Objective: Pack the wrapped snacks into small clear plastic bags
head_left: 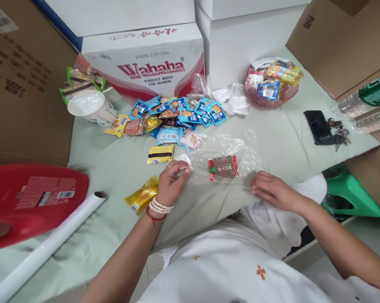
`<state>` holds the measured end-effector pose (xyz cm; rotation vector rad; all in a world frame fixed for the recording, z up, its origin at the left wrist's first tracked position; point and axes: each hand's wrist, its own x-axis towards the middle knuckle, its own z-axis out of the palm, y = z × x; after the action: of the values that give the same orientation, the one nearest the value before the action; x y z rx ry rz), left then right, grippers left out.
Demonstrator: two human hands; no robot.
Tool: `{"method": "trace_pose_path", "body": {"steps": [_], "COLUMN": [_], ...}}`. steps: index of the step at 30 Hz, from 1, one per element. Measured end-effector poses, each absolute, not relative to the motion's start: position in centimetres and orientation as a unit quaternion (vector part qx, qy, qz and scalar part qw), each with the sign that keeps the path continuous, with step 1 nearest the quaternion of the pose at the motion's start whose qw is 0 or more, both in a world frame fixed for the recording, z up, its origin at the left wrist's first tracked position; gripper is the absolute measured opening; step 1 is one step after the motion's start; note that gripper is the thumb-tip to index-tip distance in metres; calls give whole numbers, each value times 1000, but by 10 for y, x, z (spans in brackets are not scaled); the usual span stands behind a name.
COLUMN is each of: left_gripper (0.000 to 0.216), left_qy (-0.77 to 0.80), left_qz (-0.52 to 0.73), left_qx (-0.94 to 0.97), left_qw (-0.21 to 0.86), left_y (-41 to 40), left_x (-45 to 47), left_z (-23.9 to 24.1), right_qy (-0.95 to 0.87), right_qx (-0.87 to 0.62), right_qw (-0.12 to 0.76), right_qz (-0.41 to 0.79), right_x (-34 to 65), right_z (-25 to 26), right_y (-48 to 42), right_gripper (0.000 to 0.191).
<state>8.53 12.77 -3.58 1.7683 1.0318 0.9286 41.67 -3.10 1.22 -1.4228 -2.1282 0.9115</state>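
Observation:
A clear plastic bag (246, 147) lies spread on the green cloth in front of me. My left hand (174, 179), with beads and a red string at the wrist, pinches its left edge. At the opposite edge my right hand (268, 189) is closed on the bag too. Between the hands sits a brown packet with red ends (224, 167); I cannot tell whether it is inside the bag or on top. Close to my left hand are a yellow packet with a dark stripe (160, 154) and a yellow snack wrapper (143, 194), partly behind that hand.
Behind is a pile of snack packets (177, 113), a paper cup (90, 105) and a Wahaha carton (145, 63). A pink bowl of snacks (272, 90), a phone (319, 127) and keys (338, 132) are right. A white roll (51, 244) and red container (35, 202) lie left.

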Motion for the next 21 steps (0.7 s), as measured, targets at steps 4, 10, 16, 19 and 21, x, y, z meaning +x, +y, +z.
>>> {"method": "trace_pose_path", "body": {"steps": [4,10,16,19,21], "left_gripper": [18,23,23,21,23], "left_qy": [436,497,542,557,563], "left_qz": [366,312,236,219,221], "left_qx": [718,780,790,785,780], "left_qw": [401,217,160,159,161], "left_y": [137,145,143,144,144], "left_x": [91,107,118,119,119], "left_z": [-38,-47,-56,-55,-54], "right_qy": [-671,-625,-721,-743,-723], "right_qx": [-596,-697,-683,-656,-668], "right_qw": [261,131,83,33,-10], "right_qz": [356,325,79,127,177], "right_x": [436,462,421,388,376], "right_z": [31,14,13,10,10], "right_y": [-5,56,123,155,171], "right_gripper": [25,20,34,63,66]}}
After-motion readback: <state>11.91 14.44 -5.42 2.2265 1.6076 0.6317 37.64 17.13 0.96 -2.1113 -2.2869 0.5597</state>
